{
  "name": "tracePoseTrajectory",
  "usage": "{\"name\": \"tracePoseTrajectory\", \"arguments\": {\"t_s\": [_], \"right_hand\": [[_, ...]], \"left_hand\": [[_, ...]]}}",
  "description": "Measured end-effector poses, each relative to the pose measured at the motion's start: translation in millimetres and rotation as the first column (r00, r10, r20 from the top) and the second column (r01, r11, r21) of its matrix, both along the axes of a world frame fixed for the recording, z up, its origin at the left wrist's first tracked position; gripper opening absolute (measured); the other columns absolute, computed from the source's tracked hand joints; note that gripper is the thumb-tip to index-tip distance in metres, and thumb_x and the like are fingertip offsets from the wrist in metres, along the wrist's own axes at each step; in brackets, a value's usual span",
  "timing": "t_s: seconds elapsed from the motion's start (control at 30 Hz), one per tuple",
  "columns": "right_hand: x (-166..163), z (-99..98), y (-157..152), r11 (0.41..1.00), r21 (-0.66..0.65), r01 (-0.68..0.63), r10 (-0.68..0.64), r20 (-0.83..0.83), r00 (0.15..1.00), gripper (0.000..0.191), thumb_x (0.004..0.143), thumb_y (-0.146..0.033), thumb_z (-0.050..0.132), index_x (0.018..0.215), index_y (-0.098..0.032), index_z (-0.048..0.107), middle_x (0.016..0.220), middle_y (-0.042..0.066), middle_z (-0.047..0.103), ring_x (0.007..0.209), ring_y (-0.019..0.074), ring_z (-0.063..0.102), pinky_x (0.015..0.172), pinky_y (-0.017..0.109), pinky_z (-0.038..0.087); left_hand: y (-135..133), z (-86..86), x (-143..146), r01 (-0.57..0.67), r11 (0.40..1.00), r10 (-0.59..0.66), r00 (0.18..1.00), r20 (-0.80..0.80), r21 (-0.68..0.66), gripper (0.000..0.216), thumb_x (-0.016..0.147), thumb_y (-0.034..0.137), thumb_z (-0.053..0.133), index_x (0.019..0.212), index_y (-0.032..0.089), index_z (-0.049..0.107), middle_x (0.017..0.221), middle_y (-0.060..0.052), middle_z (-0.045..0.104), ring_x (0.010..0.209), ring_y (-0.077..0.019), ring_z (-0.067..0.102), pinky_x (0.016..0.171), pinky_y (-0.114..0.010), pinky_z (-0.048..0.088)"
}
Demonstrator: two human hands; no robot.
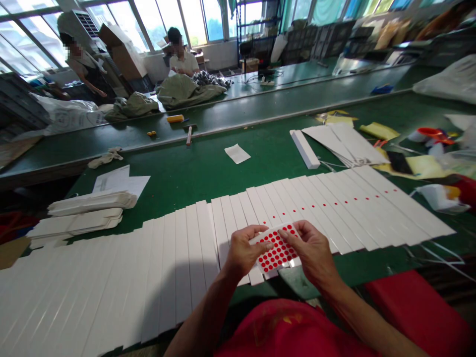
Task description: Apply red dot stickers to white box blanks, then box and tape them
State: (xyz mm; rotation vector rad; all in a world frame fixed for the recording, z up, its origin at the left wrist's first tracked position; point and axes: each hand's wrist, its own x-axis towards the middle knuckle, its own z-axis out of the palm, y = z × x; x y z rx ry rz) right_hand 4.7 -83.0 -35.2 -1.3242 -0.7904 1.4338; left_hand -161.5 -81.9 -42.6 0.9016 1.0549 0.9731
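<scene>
Between my two hands is a white sheet of round red stickers (275, 252), tilted up over the near edge of the table. My left hand (246, 248) pinches its left side, thumb on top. At the upper right, my right hand (310, 250) grips the sheet, its thumb pressing on the dots. Under and around the hands lies a long row of flat white cartons (178, 263), overlapping one another. Small red dots (324, 205) sit on the cartons to the right of my hands; the cartons on the left show none.
Bundled white cartons (85, 210) lie at left on the green table (193, 168). A white paper (238, 153), a long white box (305, 148) and a fan of white sheets (345, 141) are farther back. Two people (184, 62) are beyond the tables.
</scene>
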Motion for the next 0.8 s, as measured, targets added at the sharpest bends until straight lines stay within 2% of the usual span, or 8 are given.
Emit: {"name": "tracePoseTrajectory", "arguments": {"t_s": [0.1, 0.2, 0.27, 0.33, 0.4, 0.47, 0.57, 0.8], "right_hand": [[2.3, 4.8, 1.6, 0.988, -0.091, -0.122, 0.109, -0.142, 0.984, 0.041, 0.061, -0.037, 0.085, 0.09, -0.021, 0.061, 0.069, 0.0, 0.069, 0.054, 0.0166, 0.062, 0.051, 0.028, 0.049], [4.5, 6.5, 2.5, 0.953, -0.14, -0.27, 0.235, -0.228, 0.945, 0.034, 0.064, -0.037, 0.082, 0.086, -0.014, 0.07, 0.073, 0.006, 0.072, 0.062, 0.0196, 0.066, 0.062, 0.033, 0.053], [4.3, 5.9, 2.8, 0.952, -0.153, -0.266, 0.225, -0.238, 0.945, 0.029, 0.065, -0.037, 0.082, 0.079, -0.013, 0.072, 0.07, 0.008, 0.072, 0.063, 0.0196, 0.066, 0.063, 0.033, 0.053], [2.9, 4.9, 3.3, 0.957, -0.167, -0.238, 0.195, -0.239, 0.951, 0.027, 0.064, -0.037, 0.082, 0.077, -0.014, 0.074, 0.067, 0.007, 0.072, 0.06, 0.0189, 0.066, 0.061, 0.032, 0.053], [1.1, 4.2, 3.8, 0.959, -0.168, -0.228, 0.186, -0.233, 0.954, 0.026, 0.064, -0.038, 0.083, 0.075, -0.015, 0.075, 0.066, 0.006, 0.072, 0.057, 0.0185, 0.065, 0.058, 0.031, 0.052], [-0.6, 3.8, 4.1, 0.961, -0.159, -0.225, 0.187, -0.224, 0.956, 0.027, 0.063, -0.04, 0.083, 0.071, -0.016, 0.074, 0.064, 0.006, 0.071, 0.056, 0.0182, 0.065, 0.056, 0.03, 0.051], [-1.8, 2.9, 3.9, 0.964, -0.143, -0.223, 0.189, -0.222, 0.957, 0.027, 0.064, -0.042, 0.082, 0.069, -0.017, 0.074, 0.064, 0.006, 0.071, 0.055, 0.0181, 0.064, 0.055, 0.03, 0.05], [-2.3, 2.8, 2.9, 0.974, -0.108, -0.199, 0.179, -0.172, 0.969, 0.027, 0.064, -0.044, 0.081, 0.072, -0.018, 0.075, 0.067, 0.006, 0.071, 0.057, 0.0198, 0.063, 0.057, 0.033, 0.051]], "left_hand": [[3.1, 4.8, -3.7, -0.017, 0.997, 0.02, 0.999, 0.041, -0.069, 0.046, 0.059, 0.031, 0.083, 0.097, 0.013, 0.064, 0.07, -0.001, 0.066, 0.058, -0.0128, 0.061, 0.055, -0.024, 0.051], [4.2, 6.5, -6.7, -0.028, 0.996, 0.033, 0.998, 0.047, -0.088, 0.045, 0.06, 0.031, 0.082, 0.097, 0.014, 0.064, 0.071, -0.001, 0.065, 0.059, -0.0136, 0.063, 0.056, -0.025, 0.052], [3.5, 6.7, -7.3, -0.045, 0.998, 0.046, 0.999, 0.025, -0.052, 0.05, 0.057, 0.029, 0.084, 0.101, 0.015, 0.064, 0.081, -0.002, 0.065, 0.063, -0.0142, 0.064, 0.058, -0.026, 0.053], [2.1, 6.8, -7.3, -0.066, 0.997, 0.068, 0.997, -0.045, 0.042, 0.052, 0.055, 0.025, 0.085, 0.102, 0.015, 0.066, 0.09, -0.004, 0.065, 0.07, -0.0148, 0.064, 0.062, -0.026, 0.054], [0.4, 7.3, -7.2, -0.076, 0.993, 0.085, 0.992, -0.097, 0.093, 0.045, 0.057, 0.024, 0.084, 0.099, 0.015, 0.069, 0.09, -0.005, 0.067, 0.072, -0.0153, 0.064, 0.063, -0.026, 0.054], [-0.8, 8.4, -7.5, -0.077, 0.996, 0.08, 0.993, -0.089, 0.038, 0.04, 0.06, 0.026, 0.082, 0.096, 0.013, 0.071, 0.081, -0.006, 0.069, 0.068, -0.0154, 0.064, 0.063, -0.027, 0.054], [-0.9, 10.4, -8.5, -0.076, 0.994, 0.073, 0.996, -0.042, -0.08, 0.043, 0.061, 0.028, 0.081, 0.099, 0.011, 0.071, 0.073, -0.006, 0.072, 0.063, -0.016, 0.065, 0.062, -0.029, 0.055], [2.6, 9.5, -10.9, -0.071, 0.99, 0.077, 0.996, 0.05, -0.119, 0.052, 0.055, 0.03, 0.086, 0.099, 0.011, 0.07, 0.074, -0.007, 0.072, 0.066, -0.0179, 0.067, 0.066, -0.032, 0.056]]}}
